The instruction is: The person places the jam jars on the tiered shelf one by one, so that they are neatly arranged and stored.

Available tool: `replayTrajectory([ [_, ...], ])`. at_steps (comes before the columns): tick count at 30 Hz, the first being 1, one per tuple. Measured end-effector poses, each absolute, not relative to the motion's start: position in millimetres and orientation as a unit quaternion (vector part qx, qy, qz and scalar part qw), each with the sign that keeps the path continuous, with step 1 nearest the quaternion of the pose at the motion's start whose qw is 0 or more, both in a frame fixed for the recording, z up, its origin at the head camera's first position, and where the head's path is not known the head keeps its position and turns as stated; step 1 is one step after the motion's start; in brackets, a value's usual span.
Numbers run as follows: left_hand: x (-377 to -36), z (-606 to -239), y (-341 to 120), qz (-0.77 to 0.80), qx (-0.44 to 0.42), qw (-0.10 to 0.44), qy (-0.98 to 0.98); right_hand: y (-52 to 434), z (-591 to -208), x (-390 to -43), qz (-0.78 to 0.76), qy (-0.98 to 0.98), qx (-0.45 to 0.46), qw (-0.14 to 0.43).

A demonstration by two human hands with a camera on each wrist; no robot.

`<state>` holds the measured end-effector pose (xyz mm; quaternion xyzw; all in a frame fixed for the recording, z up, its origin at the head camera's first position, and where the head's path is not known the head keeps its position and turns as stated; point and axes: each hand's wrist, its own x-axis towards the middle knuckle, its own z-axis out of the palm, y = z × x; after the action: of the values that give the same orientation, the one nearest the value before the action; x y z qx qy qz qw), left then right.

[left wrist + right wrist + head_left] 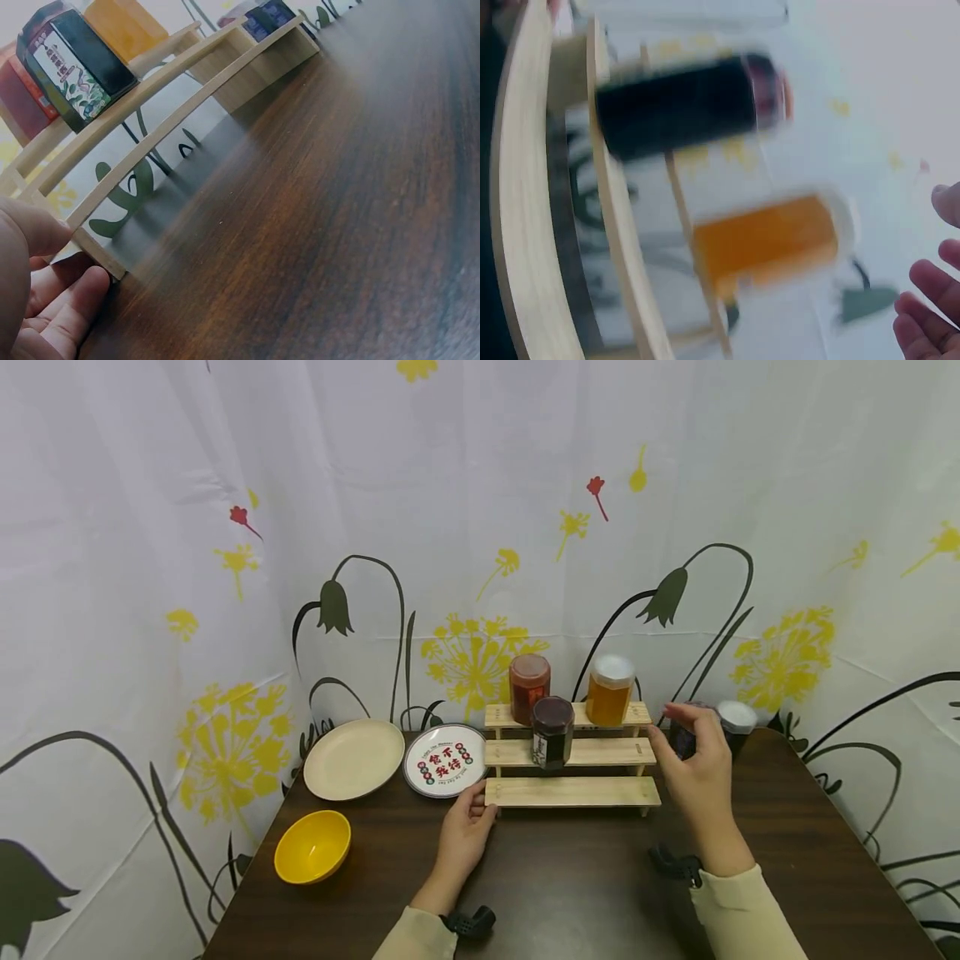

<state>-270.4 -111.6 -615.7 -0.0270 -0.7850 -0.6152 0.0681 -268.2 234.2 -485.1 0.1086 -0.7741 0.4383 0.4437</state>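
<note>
A three-step wooden rack [573, 792] stands on the dark table. My left hand [462, 835] grips the left end of its lowest step, thumb above and fingers by the leg in the left wrist view. On the top step are a reddish jar [529, 687] and an amber jar [609, 700] with a white lid. A dark jar [552, 737] with a label occupies the middle step. My right hand [703, 777] is raised off the rack's right end, fingers parted and holding nothing. Partly hidden behind it is another dark jar [681, 740], beside a white-lidded jar [737, 720].
Left of the rack are a white plate [446, 761] with red characters and a cream plate [354, 760]. A yellow bowl [312, 847] sits nearer the table's left edge. A flower-patterned curtain [480, 510] hangs behind the table [570, 885].
</note>
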Motion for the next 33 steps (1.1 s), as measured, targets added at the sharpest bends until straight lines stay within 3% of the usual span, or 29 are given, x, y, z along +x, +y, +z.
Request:
replayTrajectory([
  [3,-272,-615,-113,-0.611,-0.027,0.068,-0.788,258,-493,-275,0.435,-0.774,0.074,0.454],
  [15,-272,-616,-113,-0.613,-0.028,0.062,-0.787,334,-536,-287,0.412,-0.812,-0.053,0.411],
  [26,-273,-616,-115,-0.619,-0.031,0.07,-0.782,367,-560,-309,0.459,-0.833,-0.127,0.283],
  [33,-273,-618,-114,-0.619,-0.032,0.066,-0.782,374,-565,-320,0.467,-0.837,-0.13,0.253],
])
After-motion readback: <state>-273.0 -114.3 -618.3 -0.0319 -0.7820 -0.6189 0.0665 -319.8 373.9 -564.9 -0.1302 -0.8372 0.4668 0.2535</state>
